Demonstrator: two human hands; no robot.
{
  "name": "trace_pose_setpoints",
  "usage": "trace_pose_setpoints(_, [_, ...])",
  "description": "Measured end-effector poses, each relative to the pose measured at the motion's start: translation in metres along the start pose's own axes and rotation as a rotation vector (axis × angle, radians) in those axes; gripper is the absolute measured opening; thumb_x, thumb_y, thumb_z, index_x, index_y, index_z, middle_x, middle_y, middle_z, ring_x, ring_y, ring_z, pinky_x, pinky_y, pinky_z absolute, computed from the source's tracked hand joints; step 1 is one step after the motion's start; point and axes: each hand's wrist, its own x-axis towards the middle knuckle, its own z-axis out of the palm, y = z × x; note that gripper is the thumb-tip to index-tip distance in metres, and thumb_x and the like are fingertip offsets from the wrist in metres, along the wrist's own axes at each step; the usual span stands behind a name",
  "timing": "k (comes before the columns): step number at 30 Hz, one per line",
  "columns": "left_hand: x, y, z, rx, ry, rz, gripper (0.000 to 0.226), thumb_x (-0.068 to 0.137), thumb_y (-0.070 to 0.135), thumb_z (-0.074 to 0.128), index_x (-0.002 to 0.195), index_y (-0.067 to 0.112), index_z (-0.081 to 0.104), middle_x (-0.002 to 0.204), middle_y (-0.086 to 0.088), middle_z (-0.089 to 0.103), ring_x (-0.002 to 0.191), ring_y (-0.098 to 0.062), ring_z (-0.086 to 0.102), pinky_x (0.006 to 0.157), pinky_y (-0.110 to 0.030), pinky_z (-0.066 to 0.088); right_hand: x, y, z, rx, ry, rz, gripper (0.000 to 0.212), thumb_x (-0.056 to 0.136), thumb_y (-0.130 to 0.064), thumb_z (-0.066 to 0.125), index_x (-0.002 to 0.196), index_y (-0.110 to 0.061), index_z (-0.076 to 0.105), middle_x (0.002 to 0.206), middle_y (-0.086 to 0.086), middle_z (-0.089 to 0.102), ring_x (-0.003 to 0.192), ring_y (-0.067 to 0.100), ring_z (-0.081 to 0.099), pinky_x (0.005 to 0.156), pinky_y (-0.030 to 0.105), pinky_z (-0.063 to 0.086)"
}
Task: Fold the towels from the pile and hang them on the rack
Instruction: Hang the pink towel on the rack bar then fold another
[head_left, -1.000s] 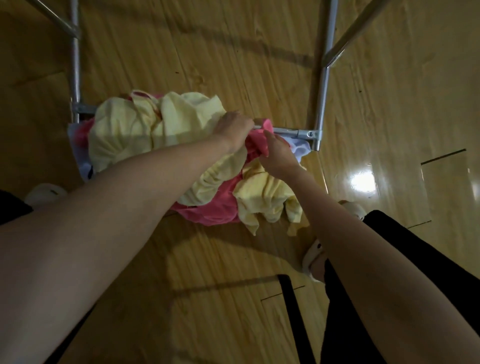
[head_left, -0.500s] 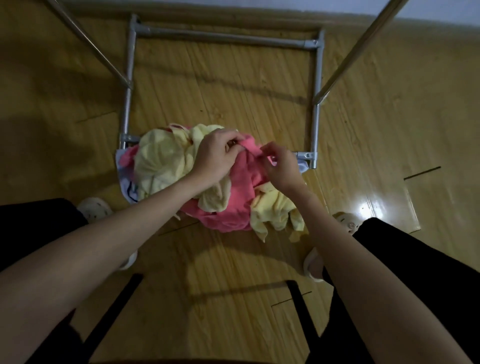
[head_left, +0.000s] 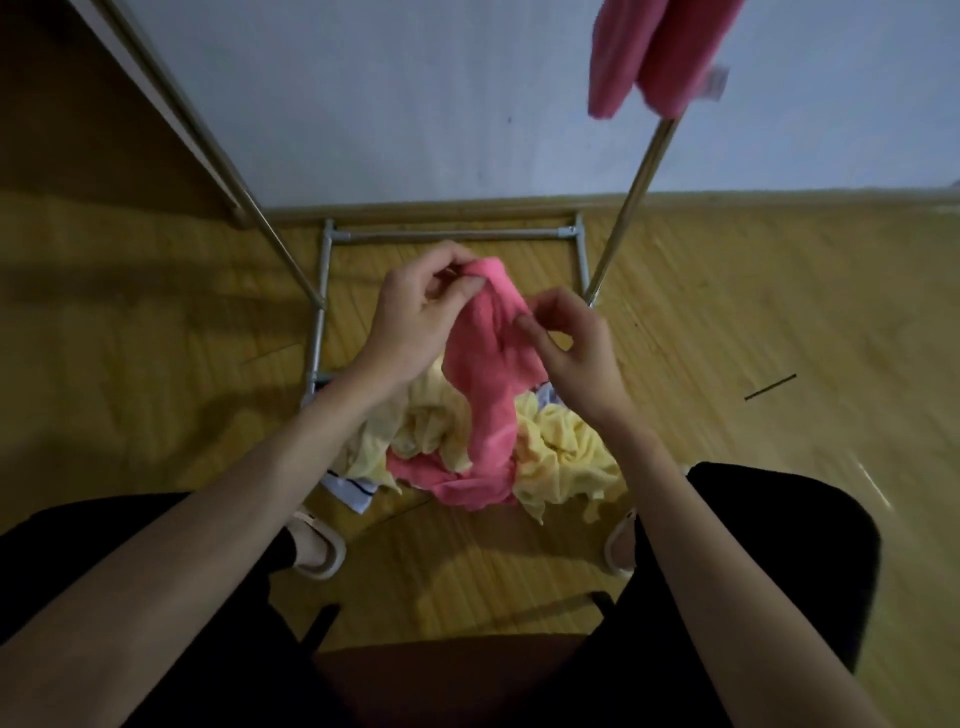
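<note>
Head view, the only one. Left hand gripped the top edge of a pink towel, thumb and fingers pinched round a bunched corner. Right hand, just to the right of it, pinched the same towel lower along its edge with thumb and forefinger; remaining fingers loosely curled. The towel hung down from both hands, its tail resting in the pile below and between the wrists. Pile was mostly pale yellow cloth, with a white striped piece at its left edge, lying on the wooden floor over the base bars of the rack. Rack uprights rose on either side beyond the hands. Another pink towel was already draped high up, above and to the right of the right hand.

Judgement: towel was only partly lifted, corners not yet found. Risks from here:
- The tail looked tangled among the yellow towels; lifting quickly could drag them up or scatter the pile.
- Both grips sat close together on bunched cloth, so the towel might not spread flat and the fold could come out crooked.
- The right pinch looked light; the edge could slip free when tension came on.
</note>
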Motion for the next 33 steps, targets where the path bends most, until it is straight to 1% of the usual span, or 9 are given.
trace_pose_setpoints(7, [-0.005,0.073,-0.029,-0.180,-0.009,0.030,0.018,0.085,0.009,0.055,0.083,0.027,0.059,0.070,0.020,0.059,0.071,0.007,0.051,0.066,-0.012,0.039,-0.011,-0.045,-0.018,-0.086,-0.103,-0.043,0.016,0.079,-0.015,0.064,0.094,-0.008,0.066,0.087,0.001,0.067,0.083,0.018,0.063,0.080,0.037,0.052])
trace_pose_setpoints(12, [-0.005,0.097,-0.053,-0.307,0.109,-0.060,0.019,0.087,0.011,0.055,0.077,0.026,0.060,0.066,0.020,0.057,0.068,0.001,0.049,0.064,-0.020,0.038,-0.025,-0.048,-0.017,-0.213,-0.253,0.058,0.032,0.081,-0.036,0.054,0.097,-0.011,0.067,0.090,0.000,0.069,0.085,0.019,0.064,0.080,0.044,0.051])
trace_pose_setpoints(14, [-0.004,0.097,-0.061,-0.275,0.163,-0.103,0.022,0.089,0.008,0.056,0.075,0.025,0.060,0.063,0.019,0.057,0.066,0.001,0.049,0.062,-0.019,0.036,-0.028,-0.051,-0.017,-0.235,-0.266,0.093,0.022,0.084,-0.028,0.055,0.092,-0.011,0.065,0.083,0.000,0.067,0.077,0.018,0.063,0.074,0.046,0.050])
trace_pose_setpoints(16, [-0.005,0.091,-0.066,-0.230,0.184,-0.182,0.025,0.089,0.003,0.058,0.074,0.023,0.062,0.062,0.017,0.059,0.065,-0.001,0.051,0.062,-0.020,0.038,-0.031,-0.064,-0.021,-0.221,-0.232,0.097,0.007,0.086,-0.019,0.057,0.081,-0.018,0.060,0.071,-0.007,0.059,0.065,0.008,0.054,0.064,0.036,0.045])
trace_pose_setpoints(19, [-0.019,0.081,-0.066,-0.170,0.122,-0.298,0.025,0.086,-0.002,0.060,0.076,0.021,0.065,0.069,0.009,0.062,0.068,-0.005,0.055,0.071,-0.026,0.043,-0.028,-0.094,-0.029,-0.095,-0.163,0.104,0.008,0.091,-0.014,0.056,0.086,-0.010,0.060,0.075,-0.002,0.059,0.069,0.007,0.053,0.062,0.025,0.043])
trace_pose_setpoints(23, [-0.040,0.073,-0.068,-0.005,0.004,-0.314,0.020,0.084,-0.001,0.064,0.083,0.018,0.067,0.078,0.002,0.064,0.078,-0.012,0.059,0.081,-0.035,0.049,-0.018,-0.146,-0.030,0.056,-0.076,0.113,0.010,0.096,-0.012,0.052,0.095,-0.007,0.060,0.076,-0.007,0.058,0.063,-0.009,0.053,0.061,0.010,0.041])
trace_pose_setpoints(26, [-0.053,0.075,-0.072,0.064,-0.045,-0.282,0.022,0.085,0.002,0.064,0.084,0.023,0.068,0.084,0.006,0.067,0.085,-0.013,0.063,0.085,-0.034,0.051,-0.010,-0.179,-0.029,0.176,-0.013,0.155,0.021,0.096,-0.016,0.054,0.097,0.002,0.063,0.077,0.002,0.061,0.064,-0.002,0.056,0.062,0.015,0.046])
trace_pose_setpoints(30, [-0.075,0.100,-0.080,-0.029,-0.133,-0.207,0.008,0.088,0.024,0.065,0.088,0.020,0.072,0.086,0.000,0.072,0.088,-0.018,0.067,0.082,-0.037,0.053,-0.005,-0.208,-0.022,0.300,0.023,0.276,0.016,0.094,-0.019,0.057,0.085,-0.010,0.066,0.072,0.004,0.066,0.064,0.007,0.062,0.063,0.023,0.054])
trace_pose_setpoints(33, [-0.089,0.117,-0.089,-0.174,-0.292,-0.173,0.042,0.080,0.042,0.065,0.104,0.007,0.068,0.100,-0.009,0.070,0.096,-0.026,0.066,0.083,-0.038,0.053,-0.007,-0.215,-0.007,0.374,0.026,0.388,0.021,0.093,-0.016,0.058,0.076,-0.004,0.061,0.067,0.010,0.059,0.059,0.014,0.057,0.059,0.027,0.050])
